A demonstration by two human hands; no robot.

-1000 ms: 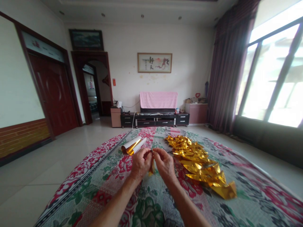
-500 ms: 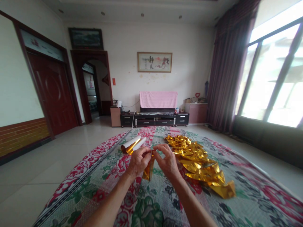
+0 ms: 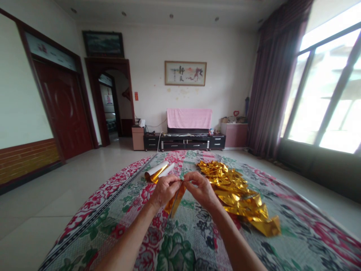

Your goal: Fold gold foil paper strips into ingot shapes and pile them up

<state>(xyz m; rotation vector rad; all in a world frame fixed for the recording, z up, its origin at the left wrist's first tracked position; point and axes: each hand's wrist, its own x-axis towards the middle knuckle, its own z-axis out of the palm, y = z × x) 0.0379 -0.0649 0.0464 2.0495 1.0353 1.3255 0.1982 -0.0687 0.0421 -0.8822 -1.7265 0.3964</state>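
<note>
My left hand [image 3: 167, 190] and my right hand [image 3: 199, 188] meet in the middle, fingertips pinched at the top edge of a piece of gold foil paper [image 3: 175, 201]. The foil hangs below my fingers with a crease or edge running down it; its upper end is hidden by them. Right of my right hand lies a long heap of folded gold foil pieces [image 3: 239, 188], overlapping each other. Beyond my left hand rests a loosely curled stack of gold foil sheets [image 3: 158, 171] with white backs.
A patterned floral cloth [image 3: 124, 210] spreads under everything, its curved edge above the tiled floor [image 3: 31, 199]. Farther off stands a low black cabinet [image 3: 183, 145] with a pink cloth [image 3: 188, 118] above it. Purple curtains [image 3: 270, 86] hang by the window at right.
The held foil has swung slightly, its lower end now angled to the left and spread wider. My right hand has tilted a little, its wrist shifting right. The heap and stack stay put.
</note>
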